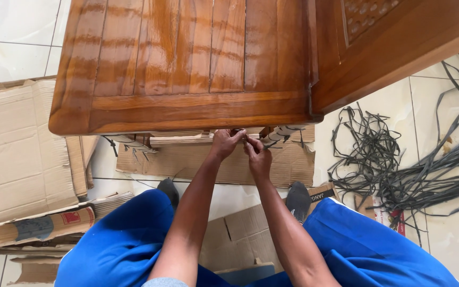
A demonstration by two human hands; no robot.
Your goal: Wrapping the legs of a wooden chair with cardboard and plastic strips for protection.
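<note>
Our left hand (224, 143) and right hand (257, 154) are meeting fingertip to fingertip, pinching a thin strap (251, 139) just under the wooden desk (187, 64) edge above them. Corrugated cardboard (197, 159) is lying beneath our hands, and loose black straps (399, 170) are tangling on the floor to their right.

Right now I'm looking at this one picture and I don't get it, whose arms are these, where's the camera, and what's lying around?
There is no machine here. One camera on a person's head looks down at their own arms and blue-clad legs. The left hand and right hand meet under the edge of a glossy wooden cabinet, pinching something too small to identify. Flattened cardboard lies on the white tiled floor, and a tangle of dark straps lies to the right.
</note>
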